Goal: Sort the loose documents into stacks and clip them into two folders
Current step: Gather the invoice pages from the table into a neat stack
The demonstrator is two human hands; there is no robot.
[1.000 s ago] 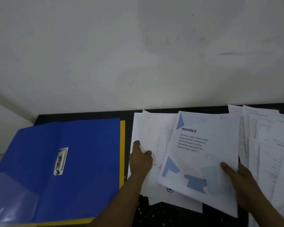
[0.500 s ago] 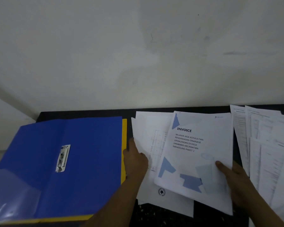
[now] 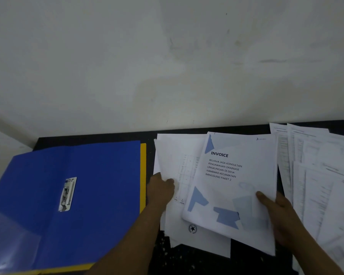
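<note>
Hidden or unclear: most of the yellow folder (image 3: 143,165) is being covered by the open blue folder (image 3: 99,185), so only a strip along its right and near edges is being shown. The blue folder is being cut off at the left and bottom of the view. The spread of printed pages (image 3: 316,175) at the right is being cut off by the frame edge, and its print is too blurred to be read. The fingers of both hands are being concealed beneath paper. How many leaves lie under the cover page cannot be told.

Position of items: the invoice document (image 3: 232,175), headed "INVOICE", is being held tilted over the white sheets (image 3: 179,155), overlapping their right part. Both are lying on the dark desk (image 3: 187,259), between the folders and the spread of printed pages. A metal clip (image 3: 67,194) is being seen near the middle of the blue folder.

Grips: the left grip (image 3: 160,187) is being applied to the left edge of the white sheets, thumb laid on top, just beside the yellow folder. The right grip (image 3: 280,213) is being applied to the lower right corner of the invoice document, which is being pinched with the thumb on its face and the remaining fingers out of sight below. The two grips are being kept apart, with the invoice document between them.
</note>
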